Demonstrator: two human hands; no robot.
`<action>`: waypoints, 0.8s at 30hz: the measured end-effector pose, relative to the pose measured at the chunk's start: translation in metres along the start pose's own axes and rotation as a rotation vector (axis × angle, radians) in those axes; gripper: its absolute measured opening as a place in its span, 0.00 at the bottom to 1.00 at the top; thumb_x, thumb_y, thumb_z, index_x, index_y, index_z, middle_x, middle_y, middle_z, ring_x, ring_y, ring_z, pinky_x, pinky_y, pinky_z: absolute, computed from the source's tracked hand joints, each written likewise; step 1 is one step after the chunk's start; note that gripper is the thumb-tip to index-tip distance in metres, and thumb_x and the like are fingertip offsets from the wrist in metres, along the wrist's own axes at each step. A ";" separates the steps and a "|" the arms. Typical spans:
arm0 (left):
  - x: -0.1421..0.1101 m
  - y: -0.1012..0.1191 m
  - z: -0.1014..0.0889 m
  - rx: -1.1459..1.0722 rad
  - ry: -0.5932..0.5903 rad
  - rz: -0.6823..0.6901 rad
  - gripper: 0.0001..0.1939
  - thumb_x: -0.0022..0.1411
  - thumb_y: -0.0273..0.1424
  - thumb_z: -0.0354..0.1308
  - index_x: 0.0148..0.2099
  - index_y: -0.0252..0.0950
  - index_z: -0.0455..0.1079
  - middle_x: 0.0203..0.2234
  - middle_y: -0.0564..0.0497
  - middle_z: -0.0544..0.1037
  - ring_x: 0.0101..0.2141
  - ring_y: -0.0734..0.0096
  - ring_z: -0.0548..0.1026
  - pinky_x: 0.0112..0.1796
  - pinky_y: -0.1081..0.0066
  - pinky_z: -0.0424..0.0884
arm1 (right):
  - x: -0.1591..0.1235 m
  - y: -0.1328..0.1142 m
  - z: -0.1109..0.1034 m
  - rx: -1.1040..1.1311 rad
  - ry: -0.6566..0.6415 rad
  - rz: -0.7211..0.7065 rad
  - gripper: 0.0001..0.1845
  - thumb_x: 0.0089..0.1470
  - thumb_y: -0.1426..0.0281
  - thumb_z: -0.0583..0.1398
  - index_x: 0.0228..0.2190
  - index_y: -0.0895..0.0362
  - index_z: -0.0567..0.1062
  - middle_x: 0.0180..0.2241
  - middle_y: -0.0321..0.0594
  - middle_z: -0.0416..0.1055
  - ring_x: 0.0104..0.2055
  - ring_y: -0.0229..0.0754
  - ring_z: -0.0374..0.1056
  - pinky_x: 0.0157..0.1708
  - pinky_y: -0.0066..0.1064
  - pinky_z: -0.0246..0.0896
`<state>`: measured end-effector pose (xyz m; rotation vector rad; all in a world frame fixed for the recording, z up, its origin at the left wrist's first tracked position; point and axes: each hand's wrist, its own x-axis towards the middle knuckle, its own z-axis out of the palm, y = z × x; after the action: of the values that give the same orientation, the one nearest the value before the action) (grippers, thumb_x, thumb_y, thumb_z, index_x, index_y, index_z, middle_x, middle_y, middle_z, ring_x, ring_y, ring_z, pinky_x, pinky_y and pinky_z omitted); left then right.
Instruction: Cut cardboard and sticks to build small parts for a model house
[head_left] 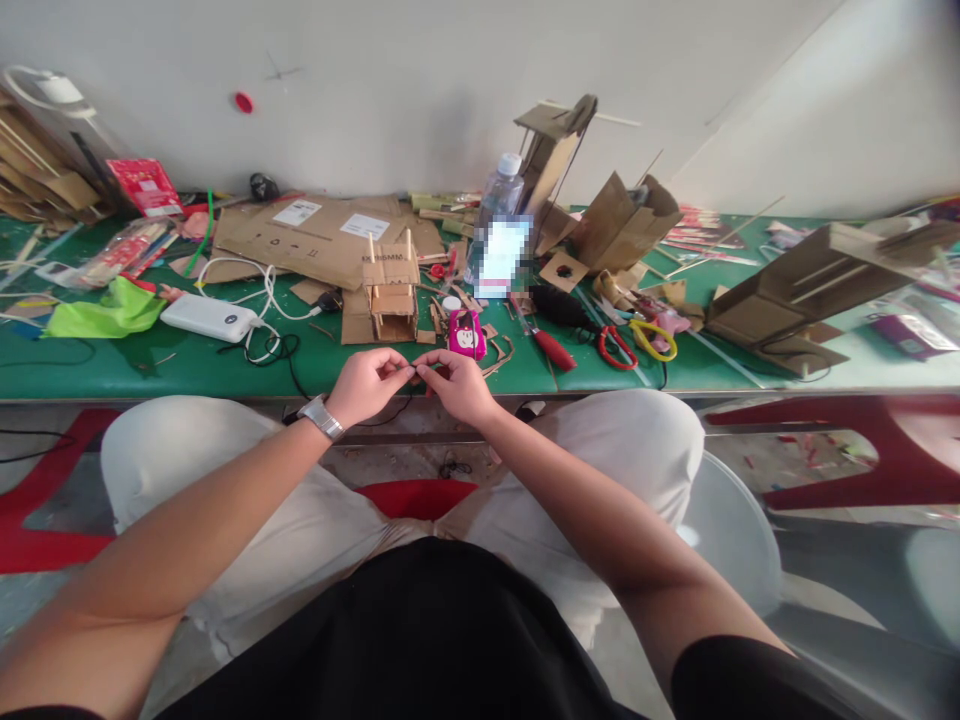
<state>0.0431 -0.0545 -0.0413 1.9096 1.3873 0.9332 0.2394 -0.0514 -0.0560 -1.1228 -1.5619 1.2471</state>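
My left hand (367,385), with a watch on its wrist, and my right hand (459,386) meet at the table's front edge. Thumb and fingers are pinched on both, tips almost touching around a tiny dark thing that I cannot make out. Just beyond them a small cardboard frame with wooden sticks (391,292) stands upright. A pink packet with a white cartoon figure (466,337) lies right behind my right hand. Black cord (296,372) runs over the table edge left of my hands; whether it reaches my fingers is unclear.
On the green table (112,375) lie a white power bank (210,316) with cables, flattened cardboard (300,240), a red-handled screwdriver (553,348) and red and yellow-handled scissors (652,340). A water bottle (501,195) stands behind a blurred bright screen (502,258). Taller cardboard builds (810,290) stand right.
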 end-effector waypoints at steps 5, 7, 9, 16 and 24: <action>0.000 0.001 0.001 -0.042 -0.011 0.006 0.13 0.64 0.40 0.64 0.38 0.35 0.81 0.28 0.48 0.84 0.26 0.69 0.75 0.29 0.71 0.69 | 0.000 0.000 -0.001 -0.005 0.005 -0.006 0.13 0.58 0.61 0.64 0.39 0.57 0.80 0.30 0.38 0.78 0.24 0.35 0.69 0.23 0.26 0.62; -0.001 0.001 0.001 -0.062 -0.016 0.000 0.13 0.64 0.40 0.64 0.39 0.35 0.81 0.28 0.48 0.84 0.27 0.69 0.75 0.30 0.71 0.69 | 0.000 0.000 -0.001 -0.008 0.011 -0.001 0.13 0.57 0.61 0.65 0.39 0.57 0.80 0.29 0.38 0.78 0.24 0.35 0.69 0.23 0.26 0.62; 0.000 0.000 0.001 -0.076 -0.022 -0.009 0.14 0.64 0.41 0.64 0.39 0.35 0.81 0.28 0.49 0.83 0.26 0.69 0.74 0.29 0.71 0.68 | 0.000 0.001 -0.001 -0.011 0.018 0.000 0.12 0.57 0.62 0.65 0.38 0.57 0.80 0.29 0.37 0.77 0.23 0.35 0.69 0.23 0.26 0.62; 0.001 -0.001 0.002 -0.130 -0.051 -0.017 0.12 0.64 0.40 0.63 0.38 0.35 0.78 0.28 0.49 0.82 0.27 0.69 0.75 0.30 0.71 0.69 | 0.002 0.006 0.000 0.008 0.037 -0.040 0.13 0.54 0.62 0.67 0.39 0.56 0.79 0.35 0.38 0.79 0.24 0.34 0.67 0.22 0.26 0.62; 0.000 -0.001 0.003 -0.111 -0.056 -0.020 0.11 0.65 0.38 0.60 0.39 0.34 0.76 0.27 0.49 0.80 0.27 0.70 0.74 0.30 0.71 0.68 | -0.001 0.004 -0.001 -0.147 0.058 -0.065 0.12 0.56 0.61 0.67 0.36 0.57 0.82 0.26 0.36 0.76 0.24 0.35 0.65 0.23 0.26 0.57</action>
<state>0.0449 -0.0544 -0.0433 1.8220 1.2932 0.9211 0.2411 -0.0516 -0.0599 -1.1801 -1.6543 1.0624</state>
